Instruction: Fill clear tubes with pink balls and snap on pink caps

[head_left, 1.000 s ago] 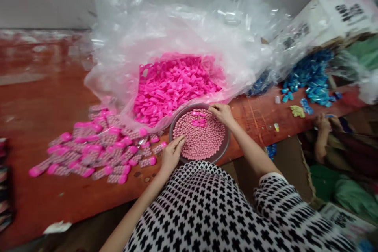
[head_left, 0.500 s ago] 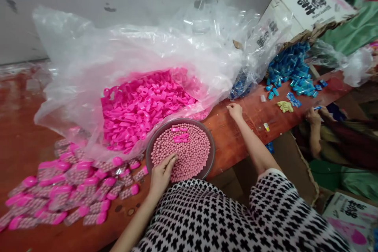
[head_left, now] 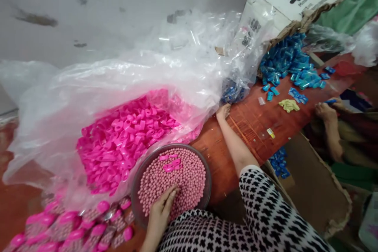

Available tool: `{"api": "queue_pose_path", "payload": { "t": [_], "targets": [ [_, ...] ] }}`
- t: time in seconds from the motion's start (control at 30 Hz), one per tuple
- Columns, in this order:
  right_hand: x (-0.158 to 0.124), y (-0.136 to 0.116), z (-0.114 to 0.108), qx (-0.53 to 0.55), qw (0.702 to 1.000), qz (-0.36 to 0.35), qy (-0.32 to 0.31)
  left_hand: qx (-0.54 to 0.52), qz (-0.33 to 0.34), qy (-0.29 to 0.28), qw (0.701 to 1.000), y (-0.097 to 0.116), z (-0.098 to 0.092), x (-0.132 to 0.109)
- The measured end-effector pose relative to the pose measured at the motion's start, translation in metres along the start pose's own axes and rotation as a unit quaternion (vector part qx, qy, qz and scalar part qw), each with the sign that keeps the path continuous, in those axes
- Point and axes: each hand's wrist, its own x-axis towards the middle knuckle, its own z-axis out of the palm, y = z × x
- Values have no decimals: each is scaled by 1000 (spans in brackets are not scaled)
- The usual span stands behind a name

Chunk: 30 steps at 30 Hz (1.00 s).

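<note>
My left hand [head_left: 162, 208] is over the near side of a round grey bowl [head_left: 207, 189] of small pink beads [head_left: 189, 177]. Its thumb and fingers are pressed together at the beads; whatever they pinch is hidden. Several bright pink plastic pieces [head_left: 173, 164] lie on the beads. My right hand [head_left: 223, 111] is stretched across the table to the lower edge of a clear plastic bag [head_left: 203, 86], beside dark blue pieces [head_left: 233, 91] under the plastic. Its fingertips are blurred and partly hidden there.
A heap of pink plastic caps [head_left: 130, 130] lies in the bag. Bead-filled packs with pink caps [head_left: 71, 224] are piled at lower left. Blue pieces [head_left: 283, 61] spill from a white carton [head_left: 283, 0]. A yellow bundle [head_left: 289, 105] lies nearby. Another person's hands [head_left: 327, 110] hold something blue.
My right hand has moved away from me and left, from over the bare wood to the plastic bag's edge. My left hand stays pinched over the beads. The view has shifted.
</note>
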Motion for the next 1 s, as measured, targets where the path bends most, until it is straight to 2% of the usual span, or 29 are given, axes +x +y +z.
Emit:
{"api": "queue_pose_path", "payload": {
  "t": [0.13,0.2,0.3,0.37,0.53,0.63,0.77,0.9,1.0],
  "targets": [
    [10,-21,16,20,988,150,14,3,-12,-27,1000,6,3,12],
    [13,-26,17,23,983,183,16,5,-4,-35,999,11,4,15],
    [2,-21,10,18,982,185,25,0,13,-35,999,14,3,15],
    [-15,-9,3,10,989,142,32,-5,22,-26,999,12,0,12],
    [-69,35,-8,-16,999,-48,8,-9,37,-7,999,2,-5,3],
    [-85,48,-9,10,995,-93,-14,-11,46,-12,999,-3,-7,-5],
    [-71,30,-8,-7,984,-168,-66,1,42,-21,999,-8,-7,-14],
    [-45,2,-5,-48,979,-160,-115,8,29,-18,999,-12,-12,-17],
    [-47,-1,-6,-71,973,-183,-121,9,14,4,1000,-15,-16,-13]
  ]
}}
